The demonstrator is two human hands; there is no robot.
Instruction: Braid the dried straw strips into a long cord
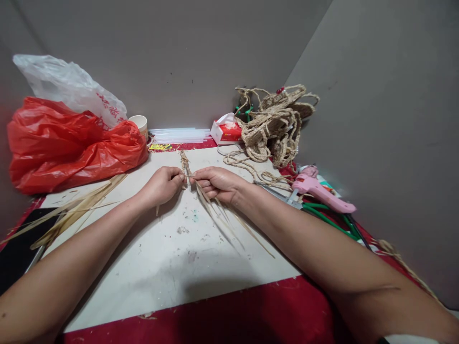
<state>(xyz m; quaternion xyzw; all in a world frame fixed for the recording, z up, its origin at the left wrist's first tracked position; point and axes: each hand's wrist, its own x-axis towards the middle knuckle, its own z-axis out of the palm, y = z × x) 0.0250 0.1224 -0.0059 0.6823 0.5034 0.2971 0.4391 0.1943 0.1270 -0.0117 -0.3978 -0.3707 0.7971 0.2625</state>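
Observation:
Between my two hands stands a thin stem wrapped in dry plant fibre [184, 161], its shaggy top pointing toward the back wall. My left hand [168, 185] is closed, with thumb and forefinger pinching the stem's lower part from the left. From the right, my right hand [217, 183] pinches a dry straw strip at the stem. Loose ends of the straw strips [224, 222] hang from under my right hand toward the front right. The exact fingertip contact on the stem is too small to make out.
Red plastic bag [71, 148], paper cup [139, 124] and straw strips [86, 205] lie left. Clear sticks [181, 135] and a tissue pack [226, 130] stand behind. Coiled straw rope [274, 124], a pink glue gun [321, 191] and green-handled scissors [333, 220] are right. A white board [150, 272] covers red cloth.

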